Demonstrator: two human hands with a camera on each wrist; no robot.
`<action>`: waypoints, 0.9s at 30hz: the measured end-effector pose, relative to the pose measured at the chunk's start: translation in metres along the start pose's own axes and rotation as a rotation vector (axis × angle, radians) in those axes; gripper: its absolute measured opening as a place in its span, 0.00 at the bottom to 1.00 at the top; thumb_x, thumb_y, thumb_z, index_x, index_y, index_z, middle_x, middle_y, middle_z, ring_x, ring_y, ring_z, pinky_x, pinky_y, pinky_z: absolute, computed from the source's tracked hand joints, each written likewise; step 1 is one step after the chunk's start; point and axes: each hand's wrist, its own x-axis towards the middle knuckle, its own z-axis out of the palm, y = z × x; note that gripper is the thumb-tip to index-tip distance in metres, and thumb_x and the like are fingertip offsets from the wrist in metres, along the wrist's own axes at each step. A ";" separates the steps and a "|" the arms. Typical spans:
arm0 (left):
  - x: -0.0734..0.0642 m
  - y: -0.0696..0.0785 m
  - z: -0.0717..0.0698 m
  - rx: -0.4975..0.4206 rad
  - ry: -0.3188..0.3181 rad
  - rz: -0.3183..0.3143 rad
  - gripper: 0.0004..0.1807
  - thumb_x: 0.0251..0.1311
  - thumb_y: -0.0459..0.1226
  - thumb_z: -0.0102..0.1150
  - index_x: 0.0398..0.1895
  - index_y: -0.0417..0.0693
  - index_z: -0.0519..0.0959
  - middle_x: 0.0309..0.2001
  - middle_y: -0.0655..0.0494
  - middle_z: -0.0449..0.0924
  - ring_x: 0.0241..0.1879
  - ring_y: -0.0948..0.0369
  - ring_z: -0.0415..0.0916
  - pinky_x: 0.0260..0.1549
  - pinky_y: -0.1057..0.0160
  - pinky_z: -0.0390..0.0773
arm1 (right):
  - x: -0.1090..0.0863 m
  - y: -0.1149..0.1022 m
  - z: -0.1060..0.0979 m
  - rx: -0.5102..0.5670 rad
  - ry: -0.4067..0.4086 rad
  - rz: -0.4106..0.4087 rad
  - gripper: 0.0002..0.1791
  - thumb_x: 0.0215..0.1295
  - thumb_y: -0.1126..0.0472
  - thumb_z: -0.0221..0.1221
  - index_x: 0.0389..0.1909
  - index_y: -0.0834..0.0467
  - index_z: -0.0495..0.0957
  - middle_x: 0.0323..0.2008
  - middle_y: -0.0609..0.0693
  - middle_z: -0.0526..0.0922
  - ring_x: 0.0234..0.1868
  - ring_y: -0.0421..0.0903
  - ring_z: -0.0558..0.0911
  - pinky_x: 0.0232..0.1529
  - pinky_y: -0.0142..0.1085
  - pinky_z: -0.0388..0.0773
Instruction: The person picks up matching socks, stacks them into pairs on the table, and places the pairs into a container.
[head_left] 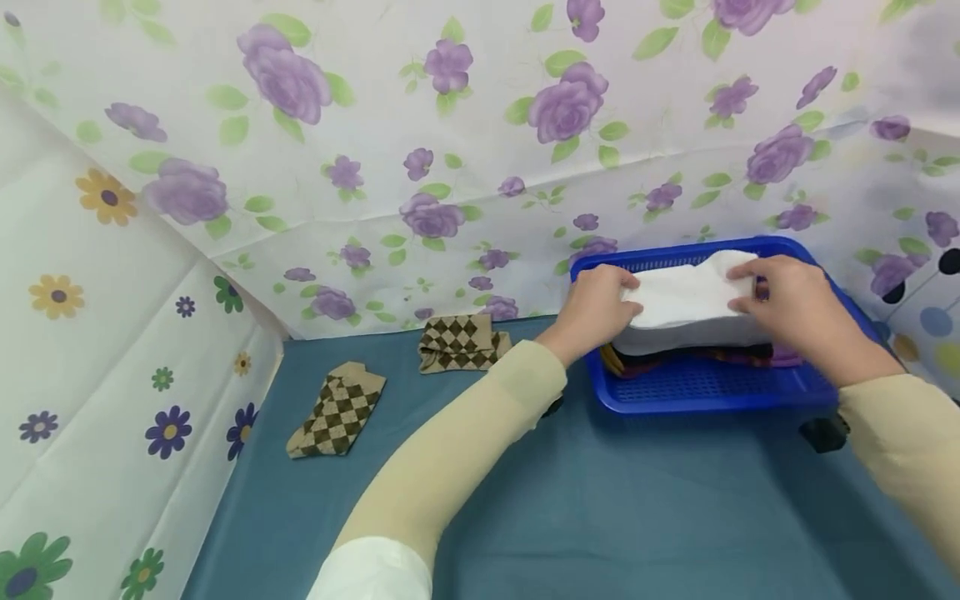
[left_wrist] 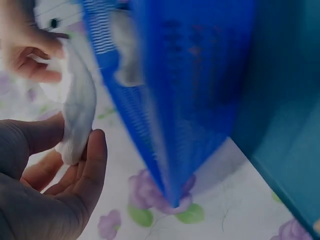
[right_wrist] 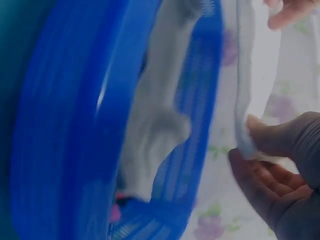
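Observation:
A white sock (head_left: 684, 295) is stretched level between both hands, above a blue plastic basket (head_left: 697, 403). My left hand (head_left: 597, 304) pinches one end between thumb and fingers; a ribbed edge shows there in the left wrist view. At the other end, my right hand (head_left: 793, 298) pinches the sock in the same way. Directly below lies a grey sock (right_wrist: 155, 135) inside the basket, apart from the white one. Dark, yellow and reddish-purple fabric shows under the grey sock, partly hidden by it.
To the left on the blue-green table cover (head_left: 645, 517) lie two brown-and-beige argyle socks: a flat one (head_left: 339, 413) and a folded one (head_left: 454, 340) near the back. A floral sheet (head_left: 450, 167) hangs behind the basket, and another (head_left: 97, 350) stands at the left.

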 end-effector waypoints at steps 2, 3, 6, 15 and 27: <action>0.010 0.002 0.010 0.073 -0.036 -0.008 0.18 0.56 0.43 0.64 0.50 0.54 0.81 0.52 0.64 0.80 0.50 0.66 0.78 0.39 0.71 0.78 | 0.005 0.006 0.007 -0.041 -0.073 0.020 0.20 0.57 0.63 0.64 0.51 0.62 0.77 0.44 0.69 0.76 0.40 0.60 0.76 0.29 0.49 0.72; 0.013 0.002 0.015 0.101 -0.058 -0.014 0.18 0.56 0.43 0.64 0.50 0.54 0.81 0.52 0.63 0.80 0.50 0.65 0.78 0.39 0.71 0.78 | 0.007 0.009 0.011 -0.062 -0.105 0.027 0.20 0.55 0.64 0.64 0.50 0.64 0.77 0.45 0.70 0.76 0.42 0.61 0.75 0.34 0.52 0.72; 0.020 0.002 0.028 0.164 -0.106 -0.023 0.18 0.55 0.41 0.65 0.50 0.53 0.81 0.52 0.63 0.79 0.50 0.65 0.78 0.42 0.71 0.78 | 0.013 0.016 0.022 -0.095 -0.189 0.052 0.21 0.54 0.65 0.65 0.49 0.67 0.76 0.50 0.74 0.73 0.45 0.63 0.72 0.44 0.58 0.69; 0.027 -0.004 0.048 0.173 -0.137 -0.036 0.05 0.55 0.38 0.64 0.34 0.49 0.82 0.36 0.62 0.82 0.30 0.69 0.74 0.28 0.74 0.74 | 0.027 0.033 0.039 -0.140 -0.269 0.053 0.20 0.51 0.64 0.66 0.45 0.69 0.76 0.49 0.74 0.74 0.46 0.64 0.73 0.50 0.61 0.67; 0.036 -0.013 0.048 0.362 -0.127 0.065 0.09 0.57 0.40 0.60 0.41 0.52 0.82 0.43 0.59 0.80 0.41 0.63 0.74 0.43 0.68 0.76 | 0.025 0.032 0.034 -0.269 -0.263 -0.003 0.24 0.54 0.56 0.66 0.48 0.64 0.73 0.52 0.72 0.64 0.48 0.66 0.68 0.46 0.63 0.69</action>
